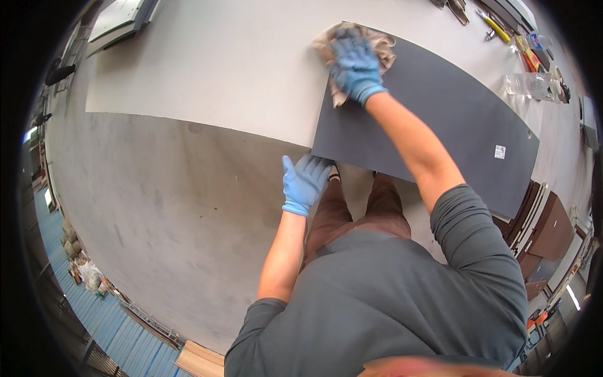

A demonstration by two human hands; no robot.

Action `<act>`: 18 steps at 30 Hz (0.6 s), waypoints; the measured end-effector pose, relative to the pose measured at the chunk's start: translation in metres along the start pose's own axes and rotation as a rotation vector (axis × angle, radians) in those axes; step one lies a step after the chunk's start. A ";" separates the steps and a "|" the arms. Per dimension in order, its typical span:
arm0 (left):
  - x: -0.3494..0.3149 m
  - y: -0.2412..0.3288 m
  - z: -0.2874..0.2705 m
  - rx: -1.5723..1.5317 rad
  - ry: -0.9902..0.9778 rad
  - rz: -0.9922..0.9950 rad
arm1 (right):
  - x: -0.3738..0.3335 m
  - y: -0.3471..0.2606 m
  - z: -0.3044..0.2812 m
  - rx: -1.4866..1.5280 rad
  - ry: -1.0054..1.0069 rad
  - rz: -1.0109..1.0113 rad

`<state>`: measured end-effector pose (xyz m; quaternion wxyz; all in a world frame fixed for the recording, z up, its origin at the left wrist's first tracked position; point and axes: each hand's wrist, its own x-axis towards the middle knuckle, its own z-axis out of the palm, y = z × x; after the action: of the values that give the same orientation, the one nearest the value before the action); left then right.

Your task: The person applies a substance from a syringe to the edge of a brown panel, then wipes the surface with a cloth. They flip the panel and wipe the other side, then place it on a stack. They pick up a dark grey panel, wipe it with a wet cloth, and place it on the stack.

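A dark grey flat panel (pixel 446 119) with a small white label lies on the white worktable (pixel 207 69), its near edge reaching past the table's edge. My right hand (pixel 357 66), in a blue glove, presses a crumpled beige cloth (pixel 384 53) onto the panel's far left corner. Its fingers lie over the cloth and are slightly blurred. At the panel's near left corner is my left hand (pixel 303 182), also gloved in blue, palm up with fingers stretched out. Its fingertips reach the panel's edge; whether they touch its underside is hidden.
A clear plastic bottle (pixel 531 85) lies at the table's right, near a yellow-handled tool (pixel 495 26). Grey panels (pixel 122 22) sit at the far left of the table. Brown boards (pixel 545 226) lean to my right. Grey concrete floor (pixel 163 207) spreads to the left.
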<state>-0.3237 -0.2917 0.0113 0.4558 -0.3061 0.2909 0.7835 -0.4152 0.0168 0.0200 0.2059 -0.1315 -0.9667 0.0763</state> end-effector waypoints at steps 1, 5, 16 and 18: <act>0.001 0.000 0.002 -0.026 0.025 0.018 | -0.017 -0.019 -0.002 0.126 -0.038 -0.113; 0.016 0.014 -0.003 -0.015 -0.015 0.036 | -0.148 -0.075 -0.053 0.330 -0.235 -0.467; 0.016 0.011 -0.012 0.163 0.006 0.054 | -0.153 -0.086 -0.050 0.407 -0.231 -0.547; 0.012 0.008 -0.013 0.164 0.047 0.024 | -0.160 -0.084 -0.048 0.466 -0.258 -0.510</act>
<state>-0.3328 -0.2980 -0.0041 0.4631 -0.2825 0.3681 0.7552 -0.2727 -0.1048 0.0195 0.1189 0.1748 -0.9431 0.2567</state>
